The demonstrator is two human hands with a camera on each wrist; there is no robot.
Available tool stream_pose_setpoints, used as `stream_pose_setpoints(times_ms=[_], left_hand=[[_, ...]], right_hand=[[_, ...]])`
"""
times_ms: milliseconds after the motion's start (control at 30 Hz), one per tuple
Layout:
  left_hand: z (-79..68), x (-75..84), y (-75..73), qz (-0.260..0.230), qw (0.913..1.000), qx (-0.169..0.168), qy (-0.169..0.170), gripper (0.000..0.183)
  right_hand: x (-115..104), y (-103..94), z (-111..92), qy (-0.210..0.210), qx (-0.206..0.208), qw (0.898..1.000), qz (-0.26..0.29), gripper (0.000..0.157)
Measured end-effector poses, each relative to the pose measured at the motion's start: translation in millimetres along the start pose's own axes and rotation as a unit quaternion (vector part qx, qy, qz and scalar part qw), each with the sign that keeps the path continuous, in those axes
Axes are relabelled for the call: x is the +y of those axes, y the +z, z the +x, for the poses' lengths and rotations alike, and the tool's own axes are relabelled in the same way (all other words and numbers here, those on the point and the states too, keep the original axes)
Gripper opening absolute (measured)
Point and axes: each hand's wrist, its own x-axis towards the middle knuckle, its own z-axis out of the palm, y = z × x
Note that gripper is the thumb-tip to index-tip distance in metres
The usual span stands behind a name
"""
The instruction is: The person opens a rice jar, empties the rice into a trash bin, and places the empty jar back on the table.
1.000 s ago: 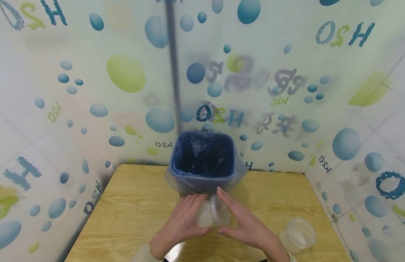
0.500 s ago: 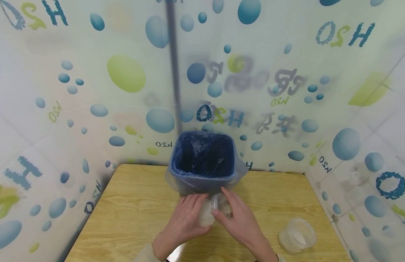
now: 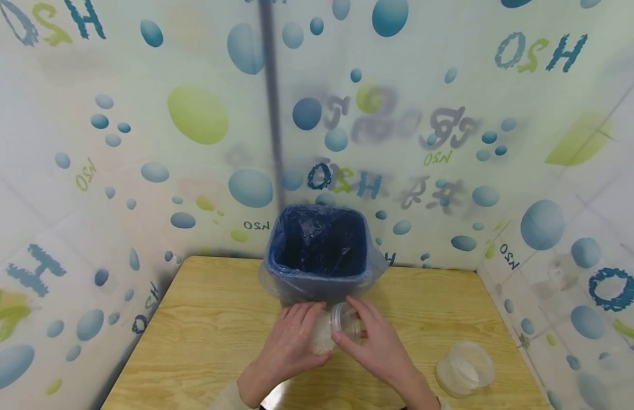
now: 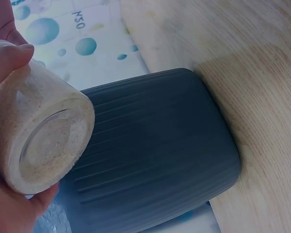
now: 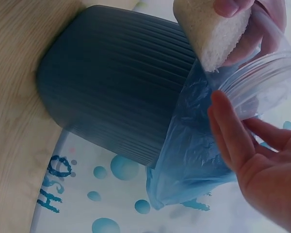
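A clear jar (image 3: pixel 322 333), part full of white rice-like grains, lies tilted on its side in front of the bin. My left hand (image 3: pixel 290 337) grips its body, and the left wrist view shows the jar's round base (image 4: pixel 53 145). The right wrist view shows the grains (image 5: pixel 218 39) gathered toward the base end. My right hand (image 3: pixel 378 344) holds the clear ridged lid (image 3: pixel 347 320) at the mouth end, thumb on the near side and fingers on the far side. In the right wrist view those fingers (image 5: pixel 228 121) lie against the lid's rim.
A dark blue bin (image 5: pixel 116 82) lined with a blue plastic bag (image 3: pixel 322 279) stands just beyond my hands. A clear tub (image 3: pixel 465 369) with something white in it sits at the right of the wooden table (image 3: pixel 209 319). Patterned sheeting (image 3: pixel 204 188) surrounds the table's back and sides.
My right hand has closed from a wide spread onto the jar's lid, its thumb moving up to the rim. The left hand's grip and the jar stay nearly where they were.
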Motion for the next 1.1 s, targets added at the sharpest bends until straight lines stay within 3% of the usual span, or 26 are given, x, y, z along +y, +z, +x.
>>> stream_pose_setpoints(times_ms=[167,467,767,1100], left_hand=[[-0.4,-0.2,0.1,-0.004,1.0000,-0.003,0.003,0.098],[1.5,0.2,-2.5,-0.013,0.9994,-0.033,-0.006,0.097],[4.7,-1.5,-6.8,-0.021,0.9983,-0.055,-0.005,0.096],[5.8,-0.4,-10.1,-0.026,0.9966,-0.078,-0.014,0.095]], right_hand=[[4,-4.3,-1,-0.020,-0.022,0.999,0.031,0.074],[10,-9.6,-2,-0.095,-0.031,0.995,0.029,0.073],[15,-15.3,-3,-0.174,-0.028,0.984,-0.029,0.074],[23,-21.5,0,-0.173,-0.089,0.981,0.023,0.073]])
